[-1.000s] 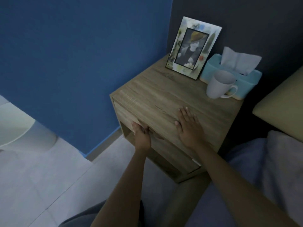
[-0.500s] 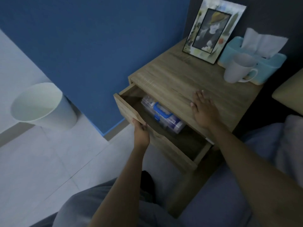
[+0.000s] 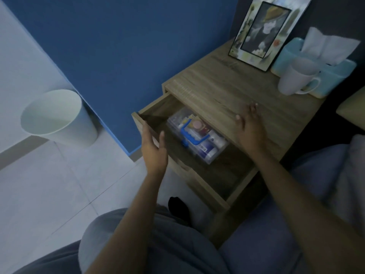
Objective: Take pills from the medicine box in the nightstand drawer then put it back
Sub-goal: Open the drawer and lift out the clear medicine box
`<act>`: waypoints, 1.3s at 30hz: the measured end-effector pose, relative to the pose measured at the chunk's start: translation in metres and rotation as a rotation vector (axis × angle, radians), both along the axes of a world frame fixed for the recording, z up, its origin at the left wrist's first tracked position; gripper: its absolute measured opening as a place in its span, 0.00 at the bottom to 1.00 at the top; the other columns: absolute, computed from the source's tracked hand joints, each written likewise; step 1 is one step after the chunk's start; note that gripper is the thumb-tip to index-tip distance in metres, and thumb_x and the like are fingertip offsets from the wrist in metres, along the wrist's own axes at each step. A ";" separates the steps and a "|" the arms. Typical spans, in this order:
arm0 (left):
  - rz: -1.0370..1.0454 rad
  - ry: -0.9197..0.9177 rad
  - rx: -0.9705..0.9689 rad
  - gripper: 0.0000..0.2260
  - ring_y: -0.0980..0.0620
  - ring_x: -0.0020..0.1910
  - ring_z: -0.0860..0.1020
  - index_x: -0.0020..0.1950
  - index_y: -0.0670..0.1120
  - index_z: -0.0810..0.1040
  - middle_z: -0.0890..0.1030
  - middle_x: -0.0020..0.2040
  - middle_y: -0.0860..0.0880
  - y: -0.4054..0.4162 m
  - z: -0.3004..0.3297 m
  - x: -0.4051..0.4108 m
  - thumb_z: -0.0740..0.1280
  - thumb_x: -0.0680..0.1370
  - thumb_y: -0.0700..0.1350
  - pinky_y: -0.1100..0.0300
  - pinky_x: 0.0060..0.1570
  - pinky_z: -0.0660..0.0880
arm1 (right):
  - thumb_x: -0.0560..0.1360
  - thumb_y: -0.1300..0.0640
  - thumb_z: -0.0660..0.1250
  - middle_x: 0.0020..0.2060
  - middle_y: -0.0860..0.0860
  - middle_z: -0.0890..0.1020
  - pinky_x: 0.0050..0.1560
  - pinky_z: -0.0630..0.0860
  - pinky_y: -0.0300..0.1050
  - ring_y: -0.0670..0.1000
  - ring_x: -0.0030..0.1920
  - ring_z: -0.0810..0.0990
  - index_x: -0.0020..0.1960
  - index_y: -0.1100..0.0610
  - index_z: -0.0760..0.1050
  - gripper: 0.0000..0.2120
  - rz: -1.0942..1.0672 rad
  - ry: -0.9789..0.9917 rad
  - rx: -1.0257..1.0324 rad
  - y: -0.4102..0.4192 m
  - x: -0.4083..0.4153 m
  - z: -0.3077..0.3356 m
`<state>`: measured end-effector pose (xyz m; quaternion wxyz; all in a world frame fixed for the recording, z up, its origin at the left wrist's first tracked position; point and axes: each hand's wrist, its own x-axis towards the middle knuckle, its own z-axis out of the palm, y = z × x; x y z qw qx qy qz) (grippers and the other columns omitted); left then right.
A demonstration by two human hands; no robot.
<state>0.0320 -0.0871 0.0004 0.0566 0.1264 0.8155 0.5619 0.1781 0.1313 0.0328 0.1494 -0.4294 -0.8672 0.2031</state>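
A dim bedroom corner, blue wall (image 3: pixel 122 46) behind and pale tiled floor (image 3: pixel 49 194) below; I'm looking down from a seat on the bed, my grey-clad knee at the bottom of the view.

Nearest, my left hand (image 3: pixel 153 149) hangs over the front edge of the drawer (image 3: pixel 201 186), fingers spread and loose, gripping nothing; whether it touches the wood I cannot tell. My right hand (image 3: pixel 249 126) hovers over or rests on the front of the nightstand top (image 3: pixel 213 89), fingers splayed, also holding nothing.

Between them the drawer stands pulled out, and inside it lies the medicine box (image 3: pixel 197 135), a clear plastic case with a blue handle (image 3: pixel 192 134) across its lid, small bottles and packets showing through; its lid looks closed.

Farther back on the top stand a white mug (image 3: pixel 294 78), a tissue box (image 3: pixel 333 70) just behind it and a picture frame (image 3: pixel 264 32) leaning at the wall; a white bin (image 3: pixel 57 119) sits on the floor to the left.

I judge the opening step done and the reach for the box in hand; next I would bring one hand down onto the blue handle, close on it, and lift the case straight up clear of the drawer sides before setting it somewhere flat to unlatch.
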 end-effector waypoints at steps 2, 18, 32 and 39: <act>-0.041 0.200 -0.030 0.21 0.55 0.67 0.70 0.72 0.47 0.67 0.74 0.69 0.47 0.013 0.016 -0.017 0.57 0.80 0.53 0.60 0.65 0.67 | 0.82 0.46 0.49 0.76 0.56 0.64 0.74 0.63 0.49 0.52 0.77 0.61 0.76 0.58 0.61 0.27 -0.125 0.272 -0.113 -0.053 -0.001 0.007; -0.350 -0.310 -0.405 0.18 0.48 0.48 0.80 0.55 0.44 0.75 0.80 0.50 0.43 0.111 -0.022 -0.105 0.55 0.80 0.57 0.51 0.52 0.77 | 0.80 0.53 0.61 0.65 0.55 0.76 0.52 0.74 0.44 0.51 0.58 0.77 0.72 0.53 0.67 0.21 -0.819 0.864 -0.951 -0.101 -0.036 -0.064; -0.452 -0.478 -0.379 0.20 0.48 0.46 0.78 0.55 0.42 0.76 0.79 0.48 0.44 0.094 -0.021 -0.110 0.58 0.79 0.58 0.55 0.46 0.73 | 0.80 0.51 0.59 0.63 0.54 0.78 0.65 0.74 0.56 0.54 0.63 0.78 0.72 0.52 0.68 0.20 -0.838 0.917 -1.088 -0.125 -0.048 -0.072; -0.454 -0.305 -0.433 0.23 0.39 0.55 0.78 0.57 0.36 0.78 0.80 0.55 0.36 0.076 0.015 -0.114 0.57 0.81 0.56 0.47 0.56 0.72 | 0.81 0.48 0.57 0.64 0.55 0.78 0.65 0.73 0.59 0.55 0.62 0.78 0.73 0.49 0.66 0.21 -0.774 0.892 -1.181 -0.149 -0.054 -0.043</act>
